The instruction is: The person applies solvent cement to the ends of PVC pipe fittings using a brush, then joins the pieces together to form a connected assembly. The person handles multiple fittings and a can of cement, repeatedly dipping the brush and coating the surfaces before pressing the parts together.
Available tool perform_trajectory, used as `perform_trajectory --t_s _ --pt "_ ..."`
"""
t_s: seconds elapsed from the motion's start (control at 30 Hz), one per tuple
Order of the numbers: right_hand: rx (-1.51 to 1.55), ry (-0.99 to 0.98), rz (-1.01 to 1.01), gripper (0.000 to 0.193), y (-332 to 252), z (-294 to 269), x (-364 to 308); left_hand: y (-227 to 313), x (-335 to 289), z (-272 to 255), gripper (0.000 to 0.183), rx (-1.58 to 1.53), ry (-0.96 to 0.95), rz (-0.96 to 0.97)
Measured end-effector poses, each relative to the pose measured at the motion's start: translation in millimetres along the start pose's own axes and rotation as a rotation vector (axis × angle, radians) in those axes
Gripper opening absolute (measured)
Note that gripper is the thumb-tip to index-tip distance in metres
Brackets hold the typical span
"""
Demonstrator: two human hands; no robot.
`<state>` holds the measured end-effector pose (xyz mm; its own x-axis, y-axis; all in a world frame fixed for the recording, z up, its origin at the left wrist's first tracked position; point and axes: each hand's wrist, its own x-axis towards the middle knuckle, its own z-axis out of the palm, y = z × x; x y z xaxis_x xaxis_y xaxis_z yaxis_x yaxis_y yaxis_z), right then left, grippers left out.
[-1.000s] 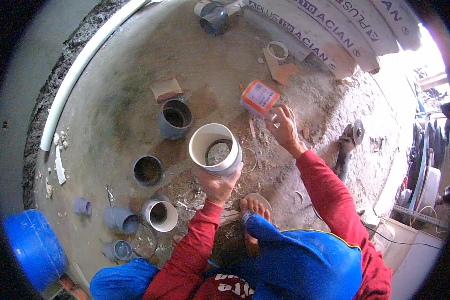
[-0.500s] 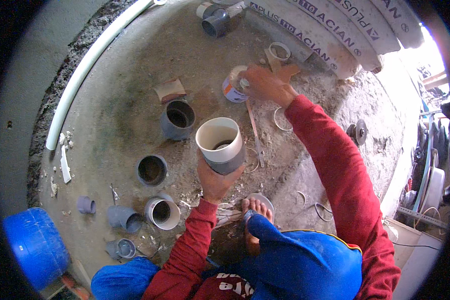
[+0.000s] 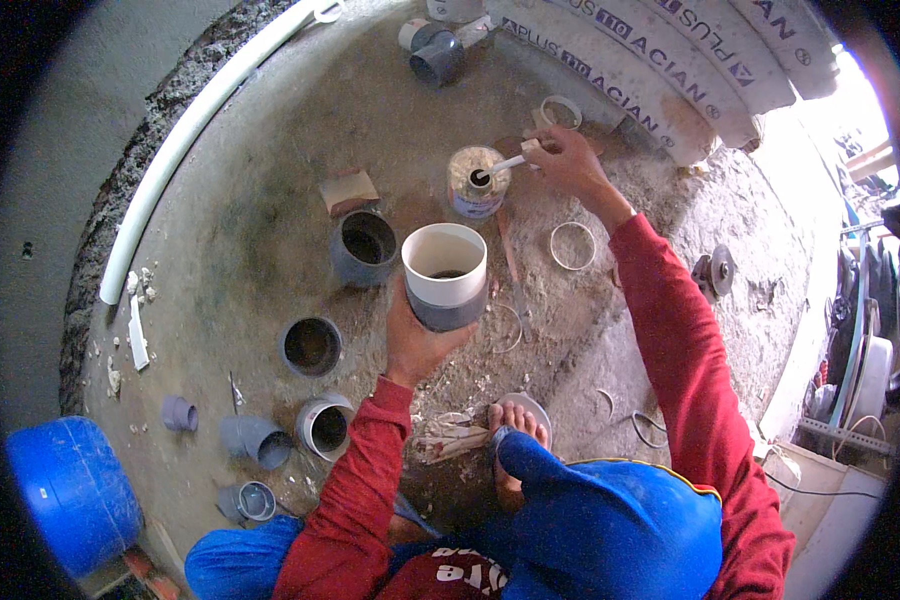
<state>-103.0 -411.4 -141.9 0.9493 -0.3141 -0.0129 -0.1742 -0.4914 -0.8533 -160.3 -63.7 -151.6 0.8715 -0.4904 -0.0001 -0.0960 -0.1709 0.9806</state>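
Note:
My left hand point(image 3: 420, 345) is wrapped round a pipe coupling with a cream upper section point(image 3: 448, 289) and a grey lower section, held upright with its open mouth toward me. Out to the upper right, my right hand point(image 3: 570, 165) pinches the end of a white-stemmed applicator brush point(image 3: 508, 164). The stem slants down to the round opening of a glue can point(image 3: 478, 202) on the ground; its tip is at the dark hole. The can's top looks crusted with dried glue. Just left of the held coupling stands a grey pipe fitting point(image 3: 355, 265).
Several grey fittings lie to the left, including an upright one point(image 3: 311, 346) and an elbow point(image 3: 255, 440). A blue drum point(image 3: 75, 495) stands lower left. Long wrapped pipes point(image 3: 660, 75) are stacked at the far right. A white ring point(image 3: 573, 246) and a cutting disc point(image 3: 720, 270) lie on the dusty ground.
My right hand has moved right, off the top of the glue can, drawing the brush stem partly out of its opening. The coupling in my left hand has shifted slightly.

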Motion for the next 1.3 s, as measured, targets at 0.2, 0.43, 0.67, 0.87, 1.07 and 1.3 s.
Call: perform_trajectory --t_s 0.2,0.43,0.67,0.87,1.07,1.3 --pt "0.477 -0.029 0.16 0.04 -5 -20 -37 -6 16 9 0.097 0.005 -0.001 0.03" --pt "0.312 -0.194 -0.029 0.042 -63 -55 -73 -3 28 8 0.098 0.309 -0.025 0.253" --pt "0.234 -0.261 -0.145 0.04 -114 -69 -96 34 19 -9 0.087 0.119 -0.207 0.087" --pt "0.35 -0.238 -0.122 0.041 -126 -35 -115 46 17 -33 0.077 -0.23 -0.463 -0.321" --pt "0.004 -0.123 -0.432 0.036 -123 -13 -109 52 22 -46 0.081 0.007 -0.478 -0.263" --pt "-0.046 -0.182 -0.559 0.033 -137 -9 -83 70 29 -58 0.093 0.608 -0.476 -0.02"
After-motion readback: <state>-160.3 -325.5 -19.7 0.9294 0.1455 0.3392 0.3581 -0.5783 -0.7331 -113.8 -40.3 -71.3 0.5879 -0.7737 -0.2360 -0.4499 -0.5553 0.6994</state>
